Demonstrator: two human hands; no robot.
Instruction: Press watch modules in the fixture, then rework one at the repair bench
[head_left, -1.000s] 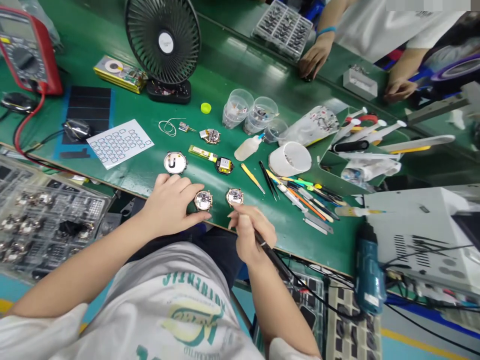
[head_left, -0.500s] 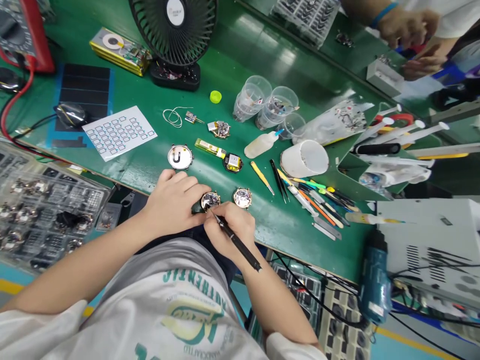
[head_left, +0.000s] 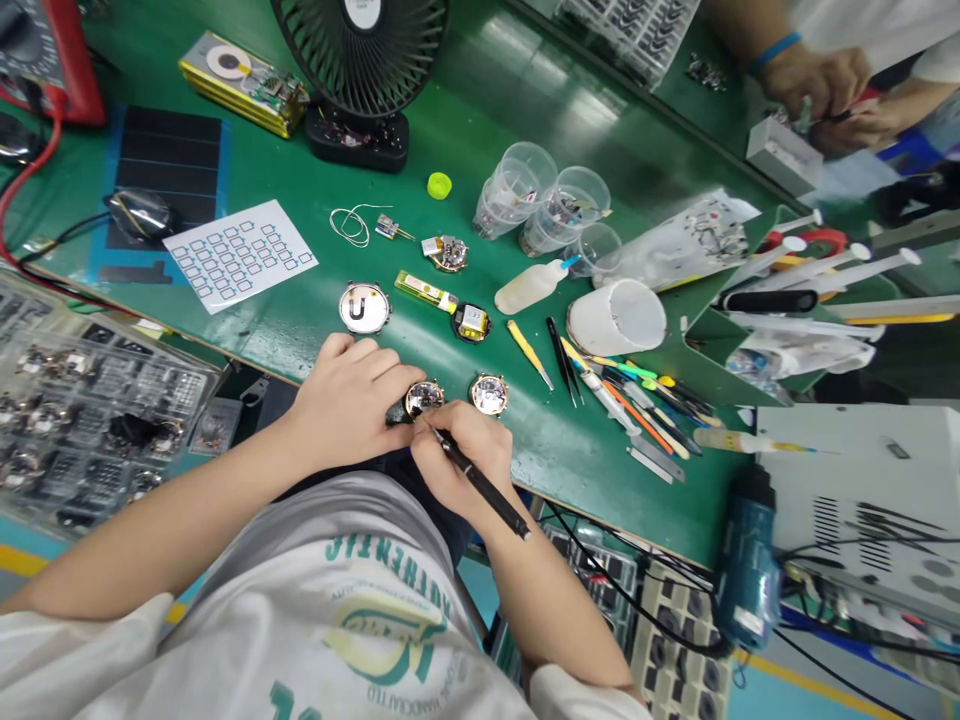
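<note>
At the bench's near edge, my left hand [head_left: 352,400] has its index finger and thumb at the left side of a small round watch case [head_left: 424,397], steadying it. The case has a gold-coloured rim and shiny inner parts. My right hand [head_left: 465,450] grips a slim black pen-shaped tool [head_left: 491,497], its thin tip down at the lower edge of that case. My fingers partly hide the point of contact. A similar open watch case [head_left: 489,395] lies just to the right. Beyond my left hand rests a silver case back [head_left: 364,307] with a dark U-shaped mark.
Behind are a battery module [head_left: 472,322], a glue bottle [head_left: 532,287], plastic cups [head_left: 517,190] and a fan [head_left: 364,60]. Black tweezers [head_left: 562,360] and assorted tools lie right, near a white cup [head_left: 616,316]. A heat gun [head_left: 750,560] hangs at the right. A co-worker's hands [head_left: 832,95] work across the bench.
The view has shifted slightly. My hands keep the same grip at the watch case, with the tool's tip still on its lower edge. The co-worker's hands have come closer together.
</note>
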